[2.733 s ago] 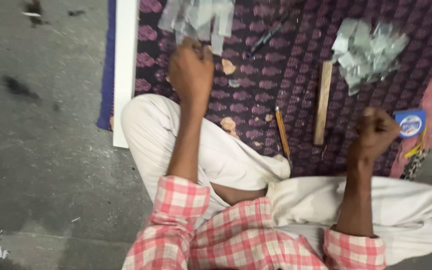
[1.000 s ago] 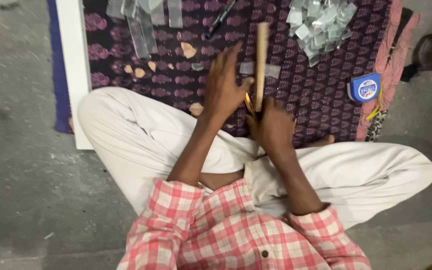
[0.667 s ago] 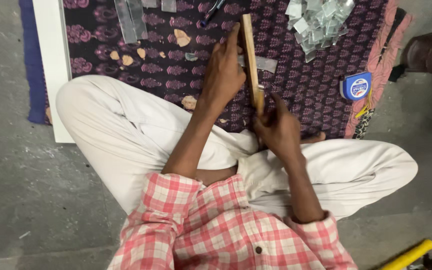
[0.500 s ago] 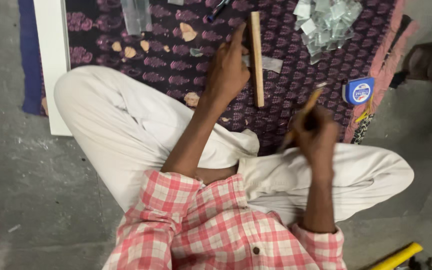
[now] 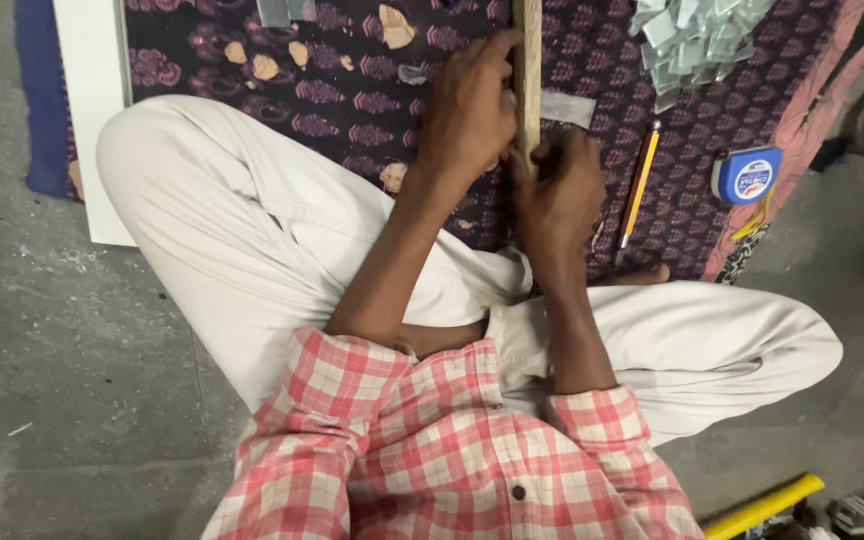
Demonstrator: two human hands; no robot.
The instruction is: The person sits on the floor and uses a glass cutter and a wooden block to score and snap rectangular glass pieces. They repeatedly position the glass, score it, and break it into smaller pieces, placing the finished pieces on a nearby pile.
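Observation:
I sit cross-legged before a dark patterned cloth [image 5: 352,90]. A long wooden ruler [image 5: 527,60] lies on it, pointing away from me, across a small clear glass strip [image 5: 567,107]. My left hand [image 5: 467,110] presses down on the ruler's left side, fingers spread along it. My right hand [image 5: 562,190] is curled tight against the ruler's near end, on its right side; whether anything is inside the fist is hidden. An orange pencil [image 5: 638,190] lies loose on the cloth just right of my right hand.
A pile of cut glass pieces [image 5: 697,35] sits at the far right of the cloth, a blue tape measure [image 5: 747,175] below it. A white board [image 5: 92,100] edges the cloth on the left. Tan scraps [image 5: 262,65] are scattered about. A yellow bar [image 5: 762,505] lies on the concrete floor.
My right hand has put the pencil down on the cloth and come back to the ruler's near end. My left hand stays on the ruler. The view has moved closer.

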